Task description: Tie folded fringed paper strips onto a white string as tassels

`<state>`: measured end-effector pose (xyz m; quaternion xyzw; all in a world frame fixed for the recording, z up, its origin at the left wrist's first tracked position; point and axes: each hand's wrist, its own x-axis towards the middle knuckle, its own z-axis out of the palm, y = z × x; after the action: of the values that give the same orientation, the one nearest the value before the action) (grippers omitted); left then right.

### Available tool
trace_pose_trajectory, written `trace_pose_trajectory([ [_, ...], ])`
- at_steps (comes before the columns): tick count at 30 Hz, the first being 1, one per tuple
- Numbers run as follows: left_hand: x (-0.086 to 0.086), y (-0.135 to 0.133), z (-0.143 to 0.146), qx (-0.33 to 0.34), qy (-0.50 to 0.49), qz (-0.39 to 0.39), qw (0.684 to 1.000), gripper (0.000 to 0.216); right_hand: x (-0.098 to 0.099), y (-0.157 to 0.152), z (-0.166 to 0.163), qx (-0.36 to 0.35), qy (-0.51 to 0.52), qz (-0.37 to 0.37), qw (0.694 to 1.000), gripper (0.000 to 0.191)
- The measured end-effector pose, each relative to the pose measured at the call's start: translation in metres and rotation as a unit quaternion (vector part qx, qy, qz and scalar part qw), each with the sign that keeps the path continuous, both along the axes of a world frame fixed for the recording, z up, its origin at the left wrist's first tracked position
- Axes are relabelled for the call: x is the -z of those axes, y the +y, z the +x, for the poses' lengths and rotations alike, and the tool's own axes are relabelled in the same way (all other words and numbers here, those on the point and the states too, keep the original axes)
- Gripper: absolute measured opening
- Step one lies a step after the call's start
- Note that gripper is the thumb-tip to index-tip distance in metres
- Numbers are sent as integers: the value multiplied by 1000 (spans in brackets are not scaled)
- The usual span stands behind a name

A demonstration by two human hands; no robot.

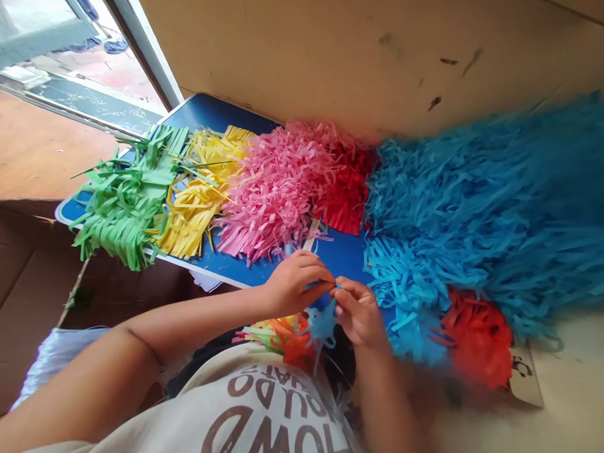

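Close over my lap, my left hand (299,283) and my right hand (359,312) meet fingertip to fingertip. Both are closed in a pinch at the top of a piece of blue fringed paper (321,329), whose strips hang down below the fingers. The exact spot between the fingertips is too small to make out. Beneath it lie orange, green and yellow paper fringes (290,339) against my shirt; part of them is hidden. To the right of my right hand spreads a large heap of blue fringed paper (447,213).
A blue table (254,272) carries green (128,199), yellow (198,195), pink (284,185) and red (344,195) fringed paper. An orange-red bunch (480,338) lies at right. A wall (314,60) stands behind; a cardboard box (10,260) and white bundle (59,356) are at left.
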<state>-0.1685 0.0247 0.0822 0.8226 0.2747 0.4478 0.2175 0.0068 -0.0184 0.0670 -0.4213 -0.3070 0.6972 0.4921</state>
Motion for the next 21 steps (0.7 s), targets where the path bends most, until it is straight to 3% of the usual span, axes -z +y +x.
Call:
trace_pose_trajectory([
  [5,5,-9,11,-35,-94,-152,983,13,-1,-3,-8,92,-14,-8,996,30],
  [10,10,-10,15,-31,-108,-150,982,13,4,6,-8,121,-28,-13,992,33],
  [14,12,-5,14,-30,-102,-118,987,10,5,4,-14,140,-51,45,988,24],
  [16,15,-1,12,-25,-95,-143,985,11,2,7,-11,125,-106,86,983,18],
  [19,21,5,10,-19,-93,-254,963,18,-5,31,21,80,-304,162,935,8],
  [21,25,7,9,-14,-117,-349,930,24,-4,64,63,78,-469,198,857,18],
])
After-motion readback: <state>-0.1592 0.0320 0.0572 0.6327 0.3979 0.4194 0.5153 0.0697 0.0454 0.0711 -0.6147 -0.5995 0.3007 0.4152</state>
